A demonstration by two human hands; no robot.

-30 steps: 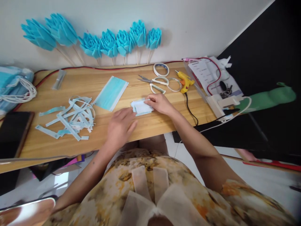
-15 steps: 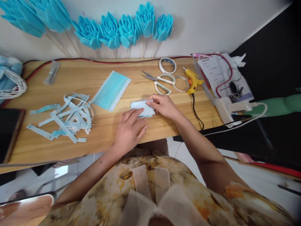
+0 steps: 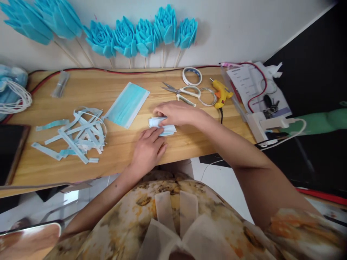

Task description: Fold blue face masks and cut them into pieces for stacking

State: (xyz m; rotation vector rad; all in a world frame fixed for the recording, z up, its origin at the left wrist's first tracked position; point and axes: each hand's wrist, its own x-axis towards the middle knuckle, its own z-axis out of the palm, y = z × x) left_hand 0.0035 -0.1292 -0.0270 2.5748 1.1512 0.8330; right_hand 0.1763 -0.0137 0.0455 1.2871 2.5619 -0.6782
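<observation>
Pressing folded mask point(image 3: 168, 129), R hand point(image 3: 176, 112) partly hides scissors point(image 3: 181, 90).

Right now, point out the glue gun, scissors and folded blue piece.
glue gun point(image 3: 221, 92), head view, yellow body.
scissors point(image 3: 182, 90), head view, white handle base.
folded blue piece point(image 3: 169, 129), head view, exposed right edge.

Floral orange-cream garment, short sleeves, bare forearms.
</observation>
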